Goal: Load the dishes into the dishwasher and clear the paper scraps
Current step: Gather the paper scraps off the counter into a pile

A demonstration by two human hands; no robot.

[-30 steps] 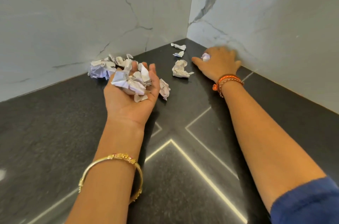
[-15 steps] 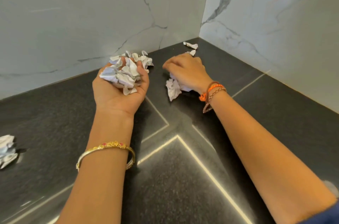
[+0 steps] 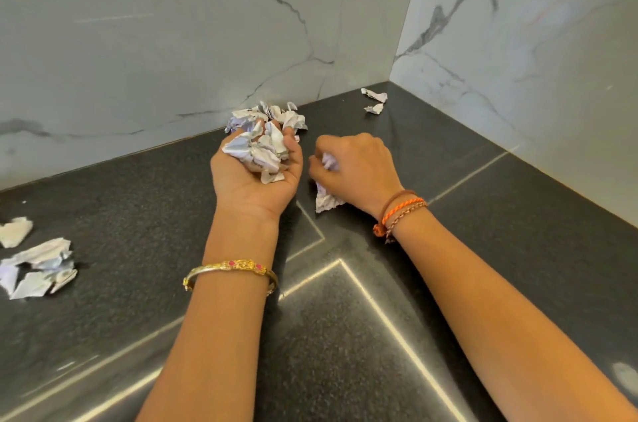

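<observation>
Bench: we see a dark speckled stone bench (image 3: 518, 214) with pale seam lines, set in a corner of white marble-veined wall panels (image 3: 138, 41).
Left hand: our left hand (image 3: 255, 176) lies palm up on the bench, fingers curled round a wad of crumpled white paper scraps (image 3: 257, 149).
Right hand: our right hand (image 3: 352, 166), just right of the left hand, has its fingers bent in and pinching a crumpled white paper piece (image 3: 326, 193) whose lower end touches the bench.
Pile by wall: more crumpled white scraps (image 3: 276, 114) lie just beyond the left hand, against the wall.
Corner scraps: two small torn white bits (image 3: 374, 100) lie well beyond the right hand, near the corner.
Far-left scraps: a cluster of crumpled white papers (image 3: 38, 266) lies well left of the left hand.
Wrists: a gold bangle (image 3: 229, 268) is on the left forearm and orange and brown cord bands (image 3: 400, 211) on the right wrist.
</observation>
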